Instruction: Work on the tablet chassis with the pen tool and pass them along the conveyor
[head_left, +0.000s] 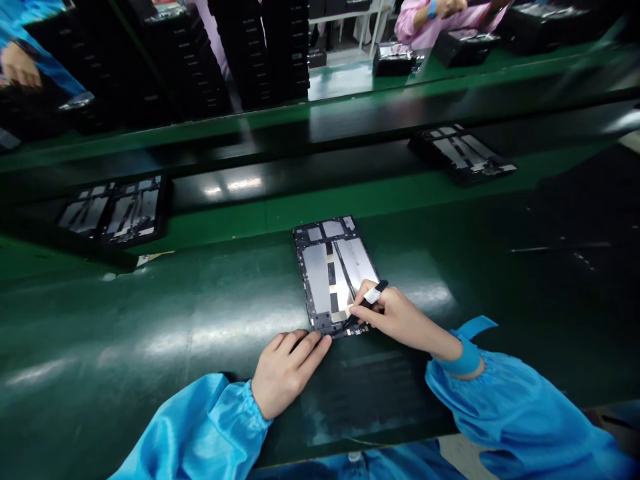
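From the head camera, the right hand point(395, 319) pinches a black pen-like tool point(374, 294) firmly between thumb and fingers, its tip at the lower edge of a dark tablet frame point(333, 273). The frame lies flat on the green desk point(150, 320) just ahead of both hands. The left hand point(286, 373), half open, rests its fingertips point(324, 341) on the frame's lower corner. Two more frames point(113, 210) sit farther ahead.
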Available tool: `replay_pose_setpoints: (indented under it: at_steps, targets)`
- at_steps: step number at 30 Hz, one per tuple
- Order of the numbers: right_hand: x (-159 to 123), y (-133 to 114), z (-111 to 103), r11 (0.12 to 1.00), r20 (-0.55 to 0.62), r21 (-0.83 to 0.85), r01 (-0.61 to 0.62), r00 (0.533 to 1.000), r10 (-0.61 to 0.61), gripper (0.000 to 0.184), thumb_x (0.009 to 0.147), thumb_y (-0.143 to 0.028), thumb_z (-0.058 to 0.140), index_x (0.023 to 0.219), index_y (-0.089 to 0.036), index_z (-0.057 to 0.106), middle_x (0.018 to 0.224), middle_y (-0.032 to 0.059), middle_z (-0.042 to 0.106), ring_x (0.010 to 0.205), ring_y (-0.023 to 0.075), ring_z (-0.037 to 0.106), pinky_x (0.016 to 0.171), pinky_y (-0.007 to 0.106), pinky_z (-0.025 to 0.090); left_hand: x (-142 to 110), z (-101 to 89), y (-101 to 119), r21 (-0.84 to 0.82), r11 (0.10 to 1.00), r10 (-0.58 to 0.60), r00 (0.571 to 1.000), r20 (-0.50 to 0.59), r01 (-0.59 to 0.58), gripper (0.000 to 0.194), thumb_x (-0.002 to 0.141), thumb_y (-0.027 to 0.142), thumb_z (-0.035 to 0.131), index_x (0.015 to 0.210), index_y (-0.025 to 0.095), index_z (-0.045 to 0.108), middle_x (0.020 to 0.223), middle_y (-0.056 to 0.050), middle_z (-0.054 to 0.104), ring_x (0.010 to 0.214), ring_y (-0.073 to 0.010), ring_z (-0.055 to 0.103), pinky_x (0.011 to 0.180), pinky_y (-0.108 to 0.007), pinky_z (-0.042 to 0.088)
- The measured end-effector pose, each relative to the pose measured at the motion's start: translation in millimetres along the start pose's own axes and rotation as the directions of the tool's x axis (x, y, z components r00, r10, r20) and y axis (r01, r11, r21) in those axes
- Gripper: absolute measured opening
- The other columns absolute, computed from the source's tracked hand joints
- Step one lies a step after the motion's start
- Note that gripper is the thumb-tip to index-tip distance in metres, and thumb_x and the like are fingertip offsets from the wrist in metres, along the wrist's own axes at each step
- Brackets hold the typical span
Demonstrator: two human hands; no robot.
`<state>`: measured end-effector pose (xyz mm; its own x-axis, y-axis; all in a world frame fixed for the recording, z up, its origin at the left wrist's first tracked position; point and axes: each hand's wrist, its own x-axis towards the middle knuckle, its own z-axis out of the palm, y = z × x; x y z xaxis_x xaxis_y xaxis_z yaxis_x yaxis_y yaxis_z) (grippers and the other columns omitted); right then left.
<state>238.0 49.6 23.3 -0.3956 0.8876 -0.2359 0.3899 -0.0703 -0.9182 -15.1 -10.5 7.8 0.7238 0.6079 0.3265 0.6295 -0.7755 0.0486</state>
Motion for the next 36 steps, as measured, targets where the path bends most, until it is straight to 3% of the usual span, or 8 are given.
replay_pose_setpoints:
  at_steps: [7, 23, 33, 36]
  targets:
    - [1.9, 6.2, 6.5, 0.987, -0.015, 0.155, -0.034, 0.999, 0.037, 0.023, 0.087, -0.038, 0.062, 0.082, -0.016, 0.056, 0.069, 0.0016, 0.063, 0.066, 0.0167, 0.067, 0.055, 0.023, 0.050, -2.4, 3.2, -2.0, -0.015, 1.000, -0.005, 1.000, -0.008, 0.005, 0.033, 0.099, 0.015, 0.036, 0.124, 0.016, 0.058, 0.119, -0.005, 0.060, 0.105, -0.0179, 0.052, 0.081, -0.030, 0.042]
    - [-0.2, -0.3, 6.2, 0.997, -0.025, 0.071, -0.015, 1.000, 0.017, 0.022, 0.087, -0.036, 0.062, 0.078, -0.016, 0.059, 0.073, 0.0029, 0.062, 0.066, 0.0157, 0.064, 0.058, 0.024, 0.048, -2.2, 5.4, -1.3, 0.021, 1.000, -0.023, 1.000, 0.009, 0.023, 0.037, 0.097, 0.014, 0.040, 0.130, 0.019, 0.054, 0.116, -0.008, 0.058, 0.100, -0.0191, 0.052, 0.083, -0.031, 0.043]
    - [-1.0, -0.6, 6.4, 0.999, -0.040, 0.031, -0.007, 0.999, 0.008, 0.023, 0.087, -0.036, 0.061, 0.077, -0.016, 0.058, 0.069, 0.0022, 0.061, 0.061, 0.0147, 0.061, 0.055, 0.024, 0.045, 11.1, 6.1, 8.5, 0.056, 0.993, -0.109, 0.991, 0.076, 0.105, 0.041, 0.093, 0.018, 0.047, 0.132, 0.027, 0.053, 0.120, -0.010, 0.055, 0.100, -0.0228, 0.054, 0.076, -0.034, 0.049]
    - [-2.1, 3.7, 5.1, 0.999, -0.061, 0.053, 0.009, 0.998, -0.005, 0.024, 0.087, -0.037, 0.061, 0.077, -0.016, 0.058, 0.070, 0.0026, 0.059, 0.062, 0.0152, 0.061, 0.056, 0.024, 0.047, 8.6, 5.4, 3.2, -0.044, 0.994, -0.092, 0.992, 0.089, 0.096, 0.040, 0.094, 0.018, 0.047, 0.132, 0.025, 0.053, 0.127, -0.008, 0.053, 0.105, -0.0211, 0.053, 0.082, -0.034, 0.051]
